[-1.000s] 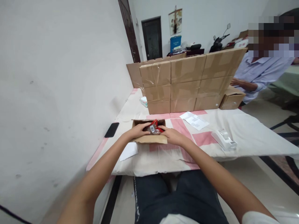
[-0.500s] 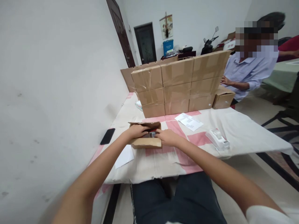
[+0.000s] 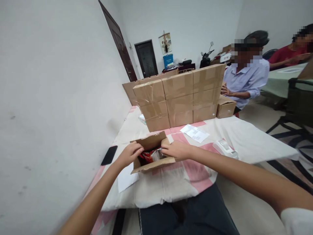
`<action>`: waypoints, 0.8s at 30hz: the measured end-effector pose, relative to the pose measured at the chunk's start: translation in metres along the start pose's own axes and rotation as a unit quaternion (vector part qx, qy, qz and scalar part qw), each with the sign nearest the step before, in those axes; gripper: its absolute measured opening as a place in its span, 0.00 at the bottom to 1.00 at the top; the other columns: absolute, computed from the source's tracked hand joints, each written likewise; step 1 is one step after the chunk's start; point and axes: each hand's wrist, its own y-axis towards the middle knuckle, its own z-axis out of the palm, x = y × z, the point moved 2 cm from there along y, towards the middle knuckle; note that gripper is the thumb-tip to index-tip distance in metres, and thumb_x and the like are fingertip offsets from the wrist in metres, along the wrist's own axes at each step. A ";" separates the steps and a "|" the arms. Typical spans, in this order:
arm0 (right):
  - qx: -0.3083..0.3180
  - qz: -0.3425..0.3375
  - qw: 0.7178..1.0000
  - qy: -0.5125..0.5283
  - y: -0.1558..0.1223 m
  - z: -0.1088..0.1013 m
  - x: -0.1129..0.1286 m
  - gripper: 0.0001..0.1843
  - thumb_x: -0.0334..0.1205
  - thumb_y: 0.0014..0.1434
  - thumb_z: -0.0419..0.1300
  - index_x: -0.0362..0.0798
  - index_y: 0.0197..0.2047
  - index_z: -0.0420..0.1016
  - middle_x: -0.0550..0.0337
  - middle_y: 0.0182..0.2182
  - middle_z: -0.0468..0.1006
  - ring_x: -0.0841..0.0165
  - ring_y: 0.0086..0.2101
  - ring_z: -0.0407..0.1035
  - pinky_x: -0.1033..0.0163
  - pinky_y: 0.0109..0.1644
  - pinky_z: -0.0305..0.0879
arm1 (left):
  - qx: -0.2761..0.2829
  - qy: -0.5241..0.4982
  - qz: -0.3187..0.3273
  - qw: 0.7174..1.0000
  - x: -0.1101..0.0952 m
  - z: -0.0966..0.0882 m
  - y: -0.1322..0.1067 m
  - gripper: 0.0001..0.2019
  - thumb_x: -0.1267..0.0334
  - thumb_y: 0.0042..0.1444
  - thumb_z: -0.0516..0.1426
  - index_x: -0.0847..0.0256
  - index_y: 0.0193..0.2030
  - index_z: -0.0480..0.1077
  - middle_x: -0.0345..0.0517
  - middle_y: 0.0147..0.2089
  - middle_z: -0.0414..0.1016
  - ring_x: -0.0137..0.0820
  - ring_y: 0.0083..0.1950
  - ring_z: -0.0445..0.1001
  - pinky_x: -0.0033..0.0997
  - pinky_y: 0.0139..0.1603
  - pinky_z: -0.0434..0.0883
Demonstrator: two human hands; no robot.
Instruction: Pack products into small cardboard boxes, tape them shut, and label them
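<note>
A small cardboard box (image 3: 149, 167) stands on the cloth with its top flaps up. Inside it lie red packets (image 3: 148, 156) and something in clear plastic (image 3: 156, 154). My left hand (image 3: 129, 153) is closed over the box's left edge, fingertips just inside. On the opposite side, my right hand (image 3: 176, 150) grips the right end by its flap, with its fingers curled over the rim. A whitish piece sticks up beside those fingers; I cannot tell what it is.
A wall of stacked, taped boxes (image 3: 179, 99) stands behind. A tape dispenser (image 3: 225, 148) and printed sheet (image 3: 195, 133) lie to the right; a phone (image 3: 109, 155) and white paper (image 3: 127, 179) lie left. A person in a light shirt (image 3: 246, 78) sits beyond.
Both hands have come up out of the box to its left and right ends, moving apart. The flaps spread wider, the box has turned slightly, and its red contents show more. The view has shifted.
</note>
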 end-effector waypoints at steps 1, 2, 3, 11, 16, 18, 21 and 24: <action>0.000 -0.005 1.000 0.003 -0.007 -0.001 -0.003 0.19 0.41 0.68 0.54 0.47 0.59 0.71 0.47 0.54 0.74 0.63 0.35 0.75 0.59 0.34 0.66 | -0.023 -0.017 -0.012 1.000 0.002 0.000 -0.004 0.28 0.49 0.73 0.39 0.59 0.43 0.77 0.49 0.41 0.78 0.37 0.44 0.73 0.38 0.49 0.70; -0.002 -0.006 1.000 0.013 -0.015 -0.001 -0.006 0.20 0.43 0.70 0.53 0.48 0.61 0.71 0.48 0.54 0.75 0.62 0.38 0.76 0.58 0.37 0.67 | -0.040 -0.031 -0.021 0.998 0.003 0.001 -0.009 0.29 0.49 0.74 0.37 0.59 0.46 0.76 0.50 0.44 0.78 0.37 0.47 0.74 0.38 0.51 0.71; -0.011 -0.001 0.999 0.038 -0.023 0.000 -0.007 0.22 0.45 0.71 0.53 0.50 0.64 0.70 0.49 0.55 0.76 0.61 0.42 0.76 0.58 0.41 0.69 | -0.055 -0.047 -0.028 0.997 0.005 0.002 -0.014 0.29 0.50 0.74 0.37 0.60 0.50 0.76 0.51 0.48 0.78 0.37 0.51 0.74 0.39 0.55 0.72; -0.258 0.145 0.862 0.411 -0.034 0.037 -0.003 0.15 0.46 0.68 0.58 0.49 0.48 0.83 0.51 0.57 0.77 0.57 0.58 0.70 0.51 0.66 0.62 | -0.088 -0.099 -0.122 0.984 0.003 0.003 -0.034 0.29 0.45 0.72 0.40 0.53 0.72 0.61 0.50 0.79 0.48 0.44 0.79 0.50 0.57 0.77 0.55; -0.310 0.247 0.804 0.444 -0.008 0.064 0.004 0.13 0.44 0.65 0.59 0.45 0.39 0.80 0.46 0.58 0.68 0.57 0.55 0.69 0.50 0.64 0.65 | -0.028 0.002 -0.115 0.993 -0.004 0.016 -0.025 0.30 0.42 0.70 0.45 0.50 0.74 0.58 0.49 0.75 0.60 0.45 0.74 0.63 0.56 0.73 0.62; -0.335 0.281 0.776 0.455 -0.003 0.074 0.004 0.22 0.41 0.60 0.62 0.46 0.58 0.75 0.46 0.67 0.55 0.55 0.65 0.58 0.50 0.70 0.58 | -0.013 0.024 -0.092 0.995 -0.001 0.026 -0.025 0.29 0.42 0.68 0.48 0.47 0.73 0.61 0.46 0.71 0.68 0.44 0.70 0.69 0.53 0.71 0.66; -0.355 0.305 0.747 0.473 0.001 0.085 0.004 0.45 0.38 0.55 0.65 0.52 0.74 0.55 0.47 0.70 0.48 0.55 0.70 0.48 0.48 0.73 0.51 | -0.001 0.055 -0.063 0.997 0.006 0.047 -0.028 0.26 0.42 0.68 0.49 0.44 0.68 0.68 0.43 0.71 0.68 0.44 0.69 0.70 0.49 0.68 0.71; -0.362 0.296 0.738 0.487 0.002 0.089 0.005 0.43 0.37 0.55 0.64 0.54 0.73 0.58 0.49 0.69 0.54 0.57 0.70 0.50 0.47 0.74 0.49 | -0.036 0.108 -0.042 0.993 0.004 0.070 -0.029 0.28 0.43 0.66 0.49 0.48 0.68 0.69 0.49 0.73 0.65 0.48 0.71 0.68 0.52 0.66 0.72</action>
